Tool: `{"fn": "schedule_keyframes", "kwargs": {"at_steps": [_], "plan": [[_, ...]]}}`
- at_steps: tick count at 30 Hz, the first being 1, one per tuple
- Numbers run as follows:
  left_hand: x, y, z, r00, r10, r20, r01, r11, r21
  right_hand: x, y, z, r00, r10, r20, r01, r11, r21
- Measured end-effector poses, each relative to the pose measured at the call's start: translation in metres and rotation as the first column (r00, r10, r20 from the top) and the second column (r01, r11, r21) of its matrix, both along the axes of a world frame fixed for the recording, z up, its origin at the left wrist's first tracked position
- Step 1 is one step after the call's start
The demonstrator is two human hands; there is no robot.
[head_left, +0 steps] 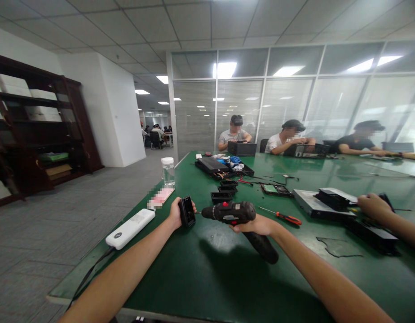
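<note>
At the near-left part of the smooth green table surface [180,278], a long white device with rounded ends and a round dark button [130,229] lies beside the left edge, and a flat black cable [93,269] goes from it toward the near-left corner. Farther in, the right hand [258,225] is closed around the handle of a black power drill with red details [232,212], which is held above the surface. The left hand [175,211] pinches a black rectangular case with a hollow face [187,212], its thumb and fingers at opposite sides. This case is therefore between the two hands, within the left grip, tilted and facing right. The thin bit of the drill points to its right side; whether they touch, I cannot tell. To the right of the drill lies a screwdriver with orange and black handle [288,218]. Beyond the left hand, a pink flat rectangular object [163,197] and a clear bottle with white lid [168,172] stay near the left edge. Three similar black rectangular cases [221,197] lie in a row beyond the drill. At the right, a co-worker's hand [374,205] is near a flat silver metal box [315,204]. Three people sit along the far edge.
</note>
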State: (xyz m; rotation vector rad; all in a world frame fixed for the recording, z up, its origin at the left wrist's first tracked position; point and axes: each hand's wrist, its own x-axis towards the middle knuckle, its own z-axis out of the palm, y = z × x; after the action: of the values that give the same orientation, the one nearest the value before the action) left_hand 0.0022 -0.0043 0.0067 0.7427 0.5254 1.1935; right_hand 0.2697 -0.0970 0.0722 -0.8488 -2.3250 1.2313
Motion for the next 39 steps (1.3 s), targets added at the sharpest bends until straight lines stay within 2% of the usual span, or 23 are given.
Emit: {"fn": "schedule_keyframes", "kwargs": {"at_steps": [10, 18, 24, 39], "plan": [[0.0003, -0.0014, 0.0025, 1.0, 0.009, 0.008, -0.009, 0.999, -0.035, 0.0, -0.0013, 0.0022, 1.0, -0.012, 0.004, 0.012, 1.0, -0.009], [-0.0001, -0.0012, 0.0018, 1.0, -0.01, 0.009, 0.011, 1.0, -0.01, 0.0004, -0.002, 0.0021, 1.0, -0.016, -0.013, 0.016, 1.0, -0.01], [0.0001, -0.0005, 0.0017, 1.0, 0.015, 0.005, -0.015, 0.999, -0.051, -0.0002, -0.0021, 0.0017, 0.999, -0.039, -0.022, 0.038, 0.999, -0.022], [-0.0012, 0.0017, -0.0017, 1.0, -0.021, 0.002, 0.021, 0.999, 0.033, -0.0007, -0.0025, 0.0024, 1.0, -0.012, -0.026, 0.011, 1.0, -0.018]]}}
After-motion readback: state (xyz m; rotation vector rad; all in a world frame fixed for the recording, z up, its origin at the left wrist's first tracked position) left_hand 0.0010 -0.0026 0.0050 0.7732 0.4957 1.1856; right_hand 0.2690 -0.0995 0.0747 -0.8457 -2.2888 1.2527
